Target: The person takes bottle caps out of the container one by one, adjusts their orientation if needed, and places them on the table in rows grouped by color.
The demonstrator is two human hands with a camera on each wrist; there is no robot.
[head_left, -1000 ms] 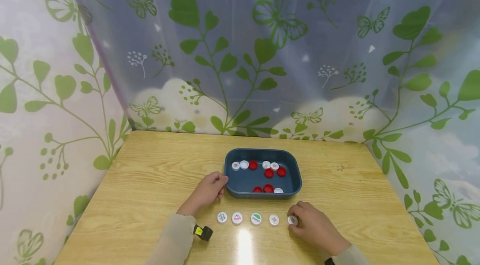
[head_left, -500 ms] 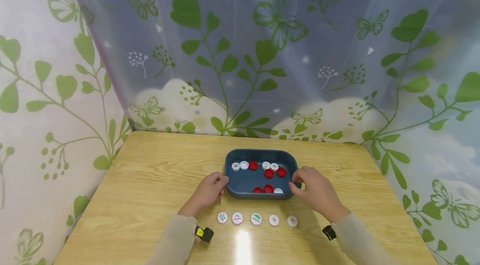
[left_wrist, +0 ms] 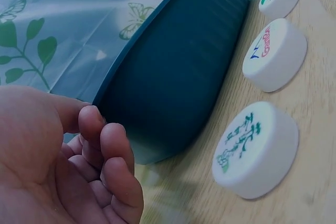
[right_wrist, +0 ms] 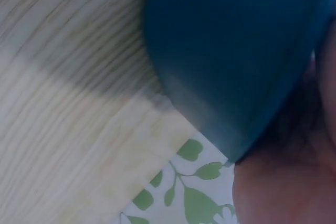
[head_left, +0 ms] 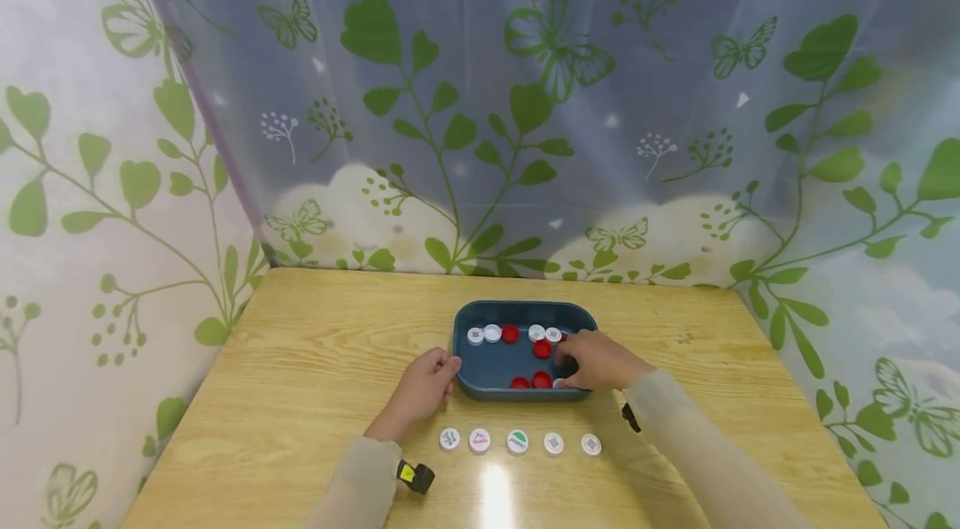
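A dark blue tray (head_left: 495, 364) stands on the table with several red and white bottle caps inside. My left hand (head_left: 426, 386) pinches its rim at the left; the left wrist view shows the fingers curled at the edge of the tray wall (left_wrist: 173, 66). My right hand (head_left: 596, 360) reaches over the right rim into the tray, thumb and fingertips apart. Its thumb is beside a white cap (head_left: 558, 384) at the front wall, and its fingers cover most of a red cap. Another red cap (head_left: 542, 349) lies just left of the fingers. In the right wrist view the fingertips are hidden.
In front of the tray, several white caps lie in a row, printed faces up, from a green-lettered cap (head_left: 449, 439) to a grey-marked cap (head_left: 591, 445). A patterned curtain (head_left: 480, 96) hangs behind the table (head_left: 337, 312).
My right hand has left the rightmost cap of the row, moved up to the tray's right rim, then inward over the caps. My left hand has stayed on the rim.
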